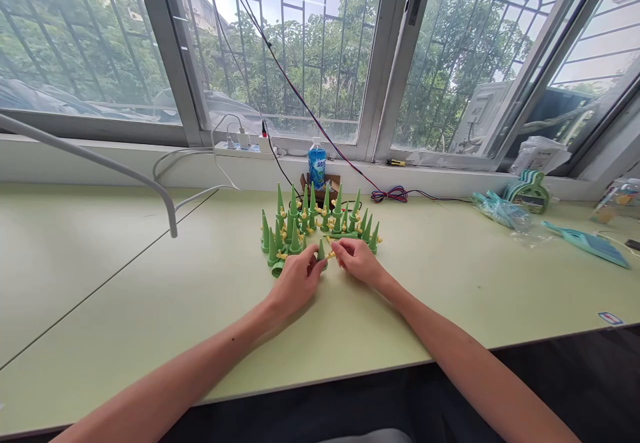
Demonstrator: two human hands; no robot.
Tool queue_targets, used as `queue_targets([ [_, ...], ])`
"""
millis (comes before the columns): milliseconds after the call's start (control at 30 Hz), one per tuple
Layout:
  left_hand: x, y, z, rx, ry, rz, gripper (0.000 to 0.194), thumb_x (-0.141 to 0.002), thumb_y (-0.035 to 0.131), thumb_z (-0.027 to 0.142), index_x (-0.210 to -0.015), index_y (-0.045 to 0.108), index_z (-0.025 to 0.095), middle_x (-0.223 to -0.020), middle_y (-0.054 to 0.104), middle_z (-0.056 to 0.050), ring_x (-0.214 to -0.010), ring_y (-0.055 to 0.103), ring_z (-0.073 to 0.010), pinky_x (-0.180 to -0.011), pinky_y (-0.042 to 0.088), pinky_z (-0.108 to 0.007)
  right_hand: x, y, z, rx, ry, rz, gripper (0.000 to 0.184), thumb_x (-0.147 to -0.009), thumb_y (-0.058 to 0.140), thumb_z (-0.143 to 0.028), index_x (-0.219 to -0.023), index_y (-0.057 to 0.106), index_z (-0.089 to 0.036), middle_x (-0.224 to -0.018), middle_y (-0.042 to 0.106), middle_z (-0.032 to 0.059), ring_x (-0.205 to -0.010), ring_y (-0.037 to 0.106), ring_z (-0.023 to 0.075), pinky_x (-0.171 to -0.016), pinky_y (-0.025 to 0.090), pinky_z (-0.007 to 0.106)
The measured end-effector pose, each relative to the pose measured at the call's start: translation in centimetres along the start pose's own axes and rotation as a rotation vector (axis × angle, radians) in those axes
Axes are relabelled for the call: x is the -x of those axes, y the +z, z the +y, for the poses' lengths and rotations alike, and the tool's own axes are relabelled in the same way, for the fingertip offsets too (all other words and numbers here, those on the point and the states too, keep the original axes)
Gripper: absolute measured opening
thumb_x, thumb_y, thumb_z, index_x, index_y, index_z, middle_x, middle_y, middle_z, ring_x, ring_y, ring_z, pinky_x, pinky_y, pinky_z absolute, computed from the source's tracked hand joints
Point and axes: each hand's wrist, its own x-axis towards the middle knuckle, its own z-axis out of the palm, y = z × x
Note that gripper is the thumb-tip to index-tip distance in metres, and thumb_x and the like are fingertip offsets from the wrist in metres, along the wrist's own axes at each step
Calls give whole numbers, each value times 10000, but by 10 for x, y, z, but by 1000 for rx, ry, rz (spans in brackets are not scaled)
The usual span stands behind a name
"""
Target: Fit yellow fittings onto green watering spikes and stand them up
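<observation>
Left hand (299, 275): fingers and thumb closed round the base of a single green cone (321, 249), held upright at the near edge of the group, just above or on the tabletop (400, 323); contact with it cannot be told from here. Right hand (358, 260): thumb and fingers drawn narrow, pinching a small yellow piece (331, 254) at the cone's right side. The hands are close together, the cone between them.

Behind them, a cluster of green cones (294, 237), mostly upright, with yellow fittings among them. One green part (277, 269) lies on its side by the left hand. Beyond the cluster, near the windowsill: blue bottle (317, 165). Bundled cable (390, 194) to its right.
</observation>
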Motion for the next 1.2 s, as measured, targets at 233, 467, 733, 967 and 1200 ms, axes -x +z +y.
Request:
queue_targets([
  [233, 0, 0, 0, -1, -20, 19, 245, -909, 454, 324, -720, 338, 220, -552, 503, 64, -486, 363, -100, -519, 286, -228, 3, -2, -8, -119, 42, -62, 279, -856, 570, -455, -805, 590, -181, -651, 578, -13, -465, 445, 92, -459, 363, 228],
  [467, 1, 0, 3, 25, -6, -16, 241, -896, 459, 306, -704, 343, 219, -548, 502, 58, -484, 353, -100, -518, 291, -238, 2, -1, -2, -36, 36, -54, 434, -893, 486, -537, -653, 554, -182, -462, 434, -48, -419, 382, 95, -448, 323, 233],
  [733, 1, 1, 2, 20, 7, -27, 260, -906, 446, 311, -700, 317, 221, -542, 487, 64, -482, 351, -101, -523, 289, -235, 1, -1, -1, 41, 28, -70, 581, -931, 391, -590, -536, 507, -181, -461, 440, -25, -434, 389, 97, -480, 327, 237],
  [967, 0, 0, 1, 8, -17, 11, 252, -911, 454, 302, -720, 312, 221, -558, 503, 66, -498, 345, -101, -532, 279, -233, 3, -1, -7, -62, 19, -64, 372, -894, 507, -526, -762, 579, -186, -608, 569, -19, -461, 441, 95, -475, 364, 230],
  [1200, 0, 0, 0, -8, -26, 9, 257, -913, 455, 305, -721, 307, 220, -558, 498, 68, -503, 350, -101, -541, 287, -232, 4, -2, -8, -138, 20, -107, 269, -892, 530, -431, -791, 562, -184, -607, 538, -35, -457, 422, 85, -468, 349, 223],
])
